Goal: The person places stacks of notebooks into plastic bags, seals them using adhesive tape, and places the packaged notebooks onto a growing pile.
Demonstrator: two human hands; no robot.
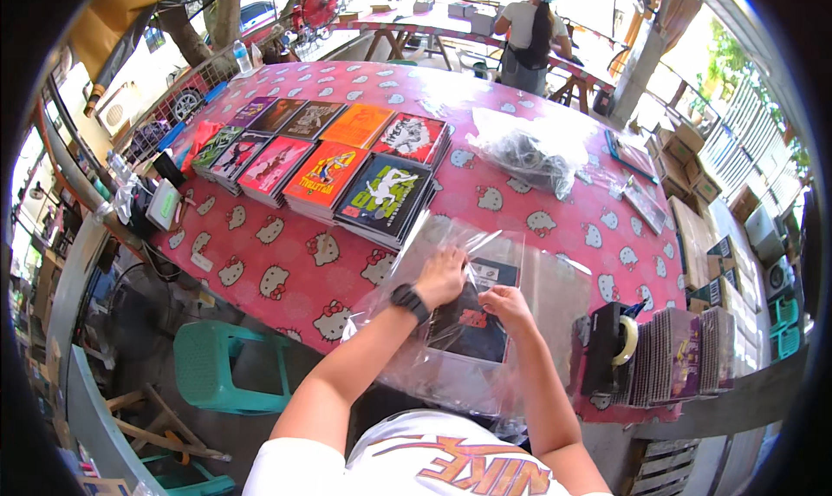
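A dark-covered notebook (451, 331) lies in front of me at the table's near edge, in or under clear plastic (472, 383); which one I cannot tell. Across the plastic at the notebook's upper left rests my left hand (440, 277), fingers stretched out and a dark watch on the wrist. At the notebook's right side my right hand (505, 307) is closed, its fingers pinching the clear plastic. Left of the plastic and farther off, several stacks of colourful notebooks (381, 203) stand side by side in two rows.
The pink patterned tablecloth (373, 262) covers the long table. At right stand a tape dispenser (602, 349) and spiral-bound notebooks (663, 357). A clear plastic bundle (529, 158) lies farther back. Green stools (217, 366) are at lower left. A person (533, 36) works at a far table.
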